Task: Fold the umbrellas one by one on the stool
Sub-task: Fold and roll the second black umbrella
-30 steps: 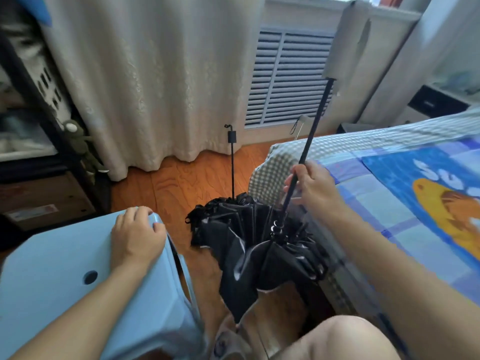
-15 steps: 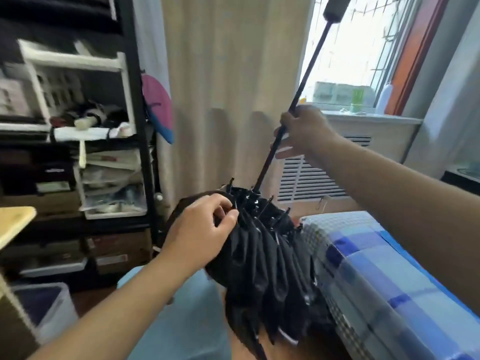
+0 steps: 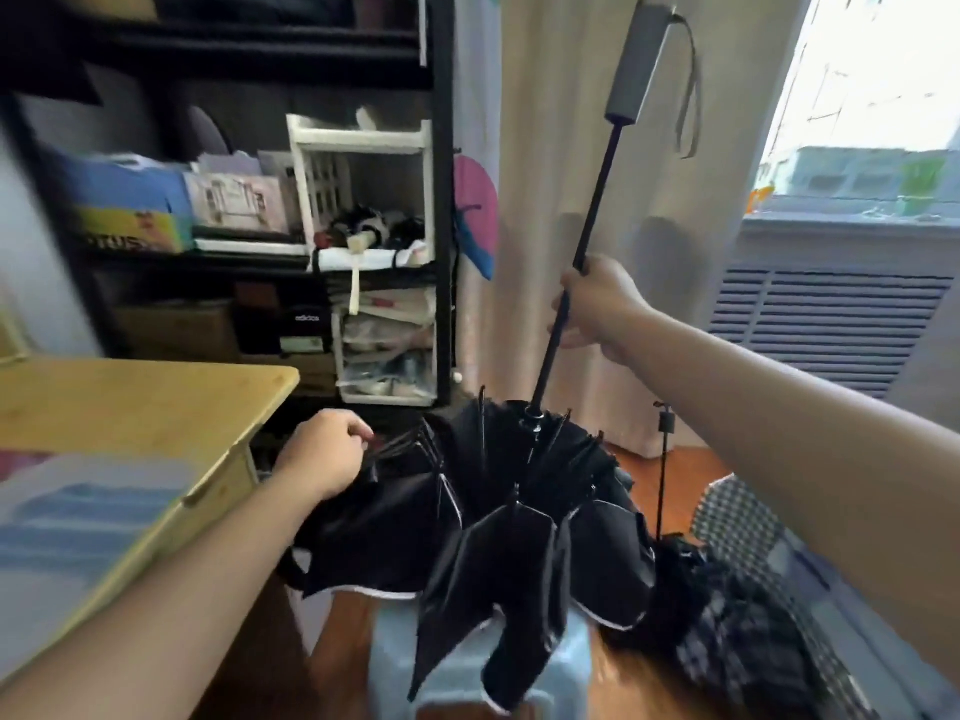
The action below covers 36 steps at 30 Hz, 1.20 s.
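Since half a second earlier, left hand [image 3: 326, 456] had drawn the canopy edge leftward, fingers pinching it; black umbrella [image 3: 511, 517] hung handle-up above the blue stool [image 3: 483, 662], while right hand [image 3: 597, 304] gripped its shaft, fingers curled round it

The black umbrella [image 3: 519, 517] hides most of the blue stool [image 3: 571, 662]. The left hand [image 3: 324, 454] hides its own fingertips. The second umbrella [image 3: 727, 605] is blurred, and the bottom edge cuts it off.
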Motion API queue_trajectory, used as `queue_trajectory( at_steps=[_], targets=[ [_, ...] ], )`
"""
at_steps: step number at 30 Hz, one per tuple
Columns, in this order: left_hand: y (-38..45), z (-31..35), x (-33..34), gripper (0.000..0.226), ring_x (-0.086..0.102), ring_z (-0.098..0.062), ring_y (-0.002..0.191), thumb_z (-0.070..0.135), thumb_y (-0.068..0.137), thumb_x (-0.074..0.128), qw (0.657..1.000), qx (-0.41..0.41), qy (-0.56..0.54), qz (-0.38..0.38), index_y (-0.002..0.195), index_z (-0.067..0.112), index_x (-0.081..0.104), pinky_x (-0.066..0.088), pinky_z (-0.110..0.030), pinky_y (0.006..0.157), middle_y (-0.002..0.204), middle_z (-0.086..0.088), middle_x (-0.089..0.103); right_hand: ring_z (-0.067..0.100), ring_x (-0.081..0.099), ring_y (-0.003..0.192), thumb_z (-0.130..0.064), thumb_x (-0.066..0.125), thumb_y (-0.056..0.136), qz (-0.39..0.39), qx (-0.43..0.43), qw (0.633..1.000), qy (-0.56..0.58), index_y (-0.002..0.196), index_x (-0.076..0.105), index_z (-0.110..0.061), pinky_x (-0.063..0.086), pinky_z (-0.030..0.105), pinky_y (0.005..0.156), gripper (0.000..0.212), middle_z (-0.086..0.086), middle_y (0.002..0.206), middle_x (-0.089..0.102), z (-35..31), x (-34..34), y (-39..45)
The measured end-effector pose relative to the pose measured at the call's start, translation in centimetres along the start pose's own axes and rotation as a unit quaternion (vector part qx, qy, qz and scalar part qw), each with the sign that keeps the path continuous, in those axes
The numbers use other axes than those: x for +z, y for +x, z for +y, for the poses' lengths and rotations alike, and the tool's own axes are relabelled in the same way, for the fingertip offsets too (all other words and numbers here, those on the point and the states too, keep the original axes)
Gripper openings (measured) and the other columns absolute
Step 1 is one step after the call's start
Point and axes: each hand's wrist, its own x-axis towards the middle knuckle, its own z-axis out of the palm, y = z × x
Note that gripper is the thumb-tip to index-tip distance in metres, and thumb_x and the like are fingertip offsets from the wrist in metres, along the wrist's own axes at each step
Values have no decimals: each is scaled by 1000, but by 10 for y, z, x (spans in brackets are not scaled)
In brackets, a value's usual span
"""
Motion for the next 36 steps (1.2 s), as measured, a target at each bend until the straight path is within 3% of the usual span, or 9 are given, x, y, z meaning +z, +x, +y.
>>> queue_trajectory(
  at_steps=[3, 9, 13, 15, 18, 21, 26, 31, 36],
  targets=[
    [-5, 38, -4, 14, 65, -17, 98, 20, 98, 63, 990, 86, -102, 44, 106, 25, 73, 45, -26, 81, 102, 6, 70, 33, 69, 80, -25, 45, 106, -6, -6, 999, -34, 119, 56, -14, 64, 56, 70, 20, 17, 108, 65, 4, 11, 1],
    [-16, 137, 47, 35, 58, -15, 112, 30, 105, 55, 964, 165, -175, -115, 137, 15, 57, 40, -24, 94, 121, 3, 63, 28, 72, 88, -29, 55, 105, -43, -46, 989, -132, 107, 60, -11, 65, 46, 74, 19, 14, 104, 68, -10, 25, 1],
    [-2, 143, 62, 18, 66, -26, 100, 22, 107, 46, 971, 170, -140, -89, 108, 22, 64, 54, -44, 93, 110, -4, 70, 35, 73, 98, -39, 56, 103, -68, -68, 962, -254, 115, 62, -4, 61, 51, 88, 37, 19, 113, 71, -33, -5, 1],
    [1, 137, 66, 19, 67, -24, 91, 20, 107, 46, 967, 184, -145, -100, 96, 24, 61, 55, -48, 91, 98, -2, 70, 30, 70, 97, -51, 58, 96, 44, -113, 973, -196, 124, 57, -13, 60, 47, 86, 47, 12, 119, 68, -57, -37, -3],
    [-4, 132, 68, 20, 66, -23, 91, 21, 107, 44, 960, 205, -159, -107, 94, 24, 58, 54, -45, 91, 97, -1, 71, 20, 56, 112, -59, 54, 96, 188, -254, 933, -175, 146, 43, -22, 47, 34, 93, 64, 4, 139, 52, -106, -79, -10],
    [-8, 131, 69, 21, 64, -21, 87, 22, 108, 43, 956, 216, -162, -118, 93, 26, 57, 51, -38, 82, 97, -2, 70, 20, 58, 117, -55, 53, 98, 93, -304, 939, -130, 155, 35, -28, 50, 39, 101, 66, 3, 139, 51, -151, -95, -1],
    [-8, 134, 66, 20, 65, -25, 86, 24, 108, 41, 950, 224, -160, -146, 93, 29, 54, 51, -39, 78, 96, -3, 70, 20, 58, 85, -35, 57, 101, -3, -321, 913, -253, 111, 68, -19, 52, 29, 71, 23, 5, 104, 65, -188, -87, 15],
    [-2, 130, 61, 15, 48, -12, 62, 27, 106, 46, 941, 225, -148, -203, 97, 20, 55, 38, -25, 58, 82, -1, 60, 27, 44, 80, -29, 51, 96, 33, -291, 856, -426, 96, 67, 7, 39, 33, 66, 39, 10, 75, 49, -209, -84, 17],
    [-2, 113, 70, 6, 63, 5, 74, 25, 95, 68, 942, 203, -181, -196, 99, 29, 71, 44, -8, 69, 85, 9, 71, 29, 46, 79, -23, 46, 100, 28, -336, 842, -421, 96, 63, 2, 35, 17, 48, 31, 3, 72, 45, -211, -63, -6]
  ],
)
